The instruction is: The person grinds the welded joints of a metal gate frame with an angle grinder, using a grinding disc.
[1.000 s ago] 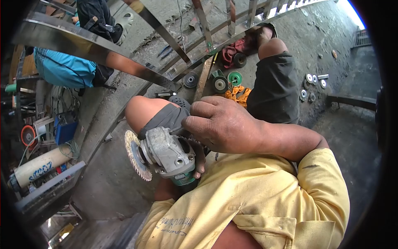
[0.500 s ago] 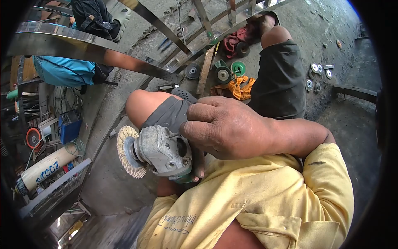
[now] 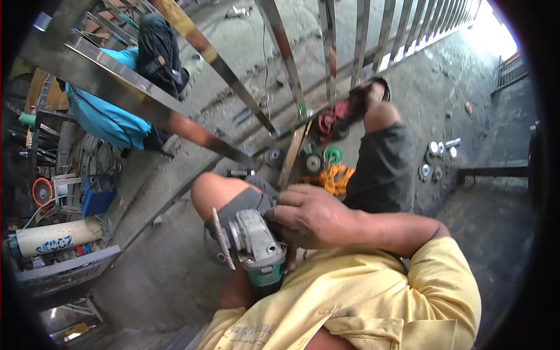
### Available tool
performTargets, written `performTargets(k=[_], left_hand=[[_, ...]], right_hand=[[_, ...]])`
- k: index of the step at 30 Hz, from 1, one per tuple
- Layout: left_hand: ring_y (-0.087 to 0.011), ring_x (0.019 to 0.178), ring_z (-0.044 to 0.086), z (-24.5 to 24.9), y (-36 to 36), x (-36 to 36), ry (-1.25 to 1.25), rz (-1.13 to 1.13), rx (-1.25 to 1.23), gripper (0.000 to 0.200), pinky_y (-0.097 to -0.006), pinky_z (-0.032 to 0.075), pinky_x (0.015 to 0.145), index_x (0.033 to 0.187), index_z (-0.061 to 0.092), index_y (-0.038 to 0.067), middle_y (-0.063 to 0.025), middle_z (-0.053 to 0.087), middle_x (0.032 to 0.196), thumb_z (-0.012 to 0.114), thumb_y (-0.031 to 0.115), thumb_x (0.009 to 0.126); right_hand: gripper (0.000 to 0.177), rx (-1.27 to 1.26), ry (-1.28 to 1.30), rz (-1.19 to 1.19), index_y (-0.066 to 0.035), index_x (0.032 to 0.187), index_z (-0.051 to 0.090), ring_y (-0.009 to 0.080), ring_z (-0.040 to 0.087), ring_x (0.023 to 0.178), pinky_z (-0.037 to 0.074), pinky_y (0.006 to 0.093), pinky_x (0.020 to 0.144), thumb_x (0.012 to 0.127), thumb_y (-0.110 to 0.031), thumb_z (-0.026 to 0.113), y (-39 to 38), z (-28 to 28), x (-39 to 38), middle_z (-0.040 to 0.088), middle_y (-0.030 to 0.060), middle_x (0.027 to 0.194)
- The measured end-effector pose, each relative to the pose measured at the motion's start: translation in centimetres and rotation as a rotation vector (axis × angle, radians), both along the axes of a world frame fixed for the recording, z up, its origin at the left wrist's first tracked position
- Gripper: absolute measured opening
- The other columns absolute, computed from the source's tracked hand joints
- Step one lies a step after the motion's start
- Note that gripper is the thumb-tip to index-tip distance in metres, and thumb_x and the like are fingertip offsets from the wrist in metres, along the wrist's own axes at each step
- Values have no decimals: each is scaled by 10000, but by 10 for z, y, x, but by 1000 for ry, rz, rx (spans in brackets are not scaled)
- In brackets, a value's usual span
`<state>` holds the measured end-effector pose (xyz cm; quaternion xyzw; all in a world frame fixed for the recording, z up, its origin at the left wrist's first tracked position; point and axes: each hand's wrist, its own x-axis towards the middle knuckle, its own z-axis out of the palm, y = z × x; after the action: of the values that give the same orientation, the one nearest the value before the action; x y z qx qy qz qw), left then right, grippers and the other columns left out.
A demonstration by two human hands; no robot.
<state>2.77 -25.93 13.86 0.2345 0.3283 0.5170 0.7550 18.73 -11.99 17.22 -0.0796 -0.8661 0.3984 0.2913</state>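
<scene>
While the left hand (image 3: 290, 258), mostly hidden behind the grinder (image 3: 256, 238), is wrapped round its body, the right hand (image 3: 312, 217) has its fingers curled at the side of the metal head, and whether they grip anything cannot be told. The grinder is above the person's lap, near the bare knee (image 3: 216, 195), with its disc (image 3: 221, 238) seen nearly edge-on to the left. Beyond the hands, an orange cloth (image 3: 333, 179) and a strip of wood (image 3: 291, 156) lie on the floor (image 3: 169, 251), near the shiny metal railing (image 3: 282, 55), and small round discs (image 3: 433, 148) lie farther right.
</scene>
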Motion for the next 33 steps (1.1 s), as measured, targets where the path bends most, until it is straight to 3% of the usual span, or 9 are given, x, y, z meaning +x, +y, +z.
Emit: performTargets(k=[6, 11, 16, 19, 22, 25, 29, 31, 33], left_hand=[[-227, 1227, 532, -18, 9, -8, 86, -59, -56, 953, -364, 420, 1048, 1558, 272, 9, -164, 538, 1372, 716, 469, 852], [-228, 1217, 540, -26, 9, -7, 117, -89, -94, 948, -364, 427, 1040, 1556, 276, 10, -165, 544, 1364, 717, 465, 852], [-228, 1207, 548, -35, 12, -4, 139, -98, -151, 942, -364, 435, 1033, 1554, 279, 11, -166, 549, 1356, 717, 462, 852], [-229, 1201, 553, -39, 18, -1, 148, -113, -180, 939, -364, 439, 1029, 1553, 281, 12, -167, 553, 1351, 717, 460, 852], [-229, 1196, 558, -41, 26, 0, 151, -134, -192, 936, -364, 444, 1024, 1552, 283, 13, -167, 556, 1346, 717, 457, 852], [-229, 1190, 562, -44, 23, 2, 158, -143, -207, 933, -364, 448, 1020, 1551, 285, 14, -168, 560, 1341, 718, 455, 852], [-230, 1182, 569, -44, 21, 4, 156, -155, -207, 929, -363, 454, 1014, 1550, 288, 15, -168, 564, 1335, 718, 452, 853], [-230, 1178, 572, -46, 22, 4, 156, -151, -211, 926, -363, 457, 1011, 1549, 289, 15, -169, 567, 1331, 718, 451, 853], [-230, 1174, 575, -46, 18, 5, 156, -150, -209, 924, -363, 460, 1008, 1548, 291, 16, -169, 569, 1328, 718, 450, 853]], right_hand=[[318, -301, -116, 5, 15, 1109, 466, 482, 627, 828, 521, 520, 704, 844, -56, 628, 9, -5, 17, 613, 255, 837], [303, 7, -139, -128, 10, 991, 468, 405, 568, 789, 450, 485, 715, 796, -87, 679, 10, -23, 24, 550, 193, 734], [313, -26, -317, -126, -15, 1057, 474, 411, 608, 877, 452, 494, 762, 821, -116, 653, 14, -13, 39, 617, 191, 776], [286, -111, -217, -64, 1, 1076, 458, 437, 601, 879, 455, 514, 772, 864, -107, 616, 18, -21, 38, 617, 215, 776], [258, -131, -277, -48, -1, 1071, 464, 447, 601, 899, 463, 526, 782, 906, -140, 605, 26, -20, 36, 624, 238, 826], [266, -265, -183, -354, -8, 1078, 491, 451, 604, 908, 475, 528, 788, 937, -196, 616, 38, 2, 36, 627, 258, 877], [591, 131, -102, -280, -20, 1303, 542, 419, 572, 1077, 476, 499, 892, 910, -443, 671, 8, 43, 28, 594, 232, 1202], [739, 269, -322, -237, -41, 1378, 524, 433, 497, 1180, 446, 516, 950, 869, -560, 660, -21, 33, 16, 512, 204, 1372], [704, 410, -410, -260, -114, 1392, 532, 433, 461, 1234, 461, 521, 961, 887, -597, 619, -27, 13, 9, 508, 167, 1389]])
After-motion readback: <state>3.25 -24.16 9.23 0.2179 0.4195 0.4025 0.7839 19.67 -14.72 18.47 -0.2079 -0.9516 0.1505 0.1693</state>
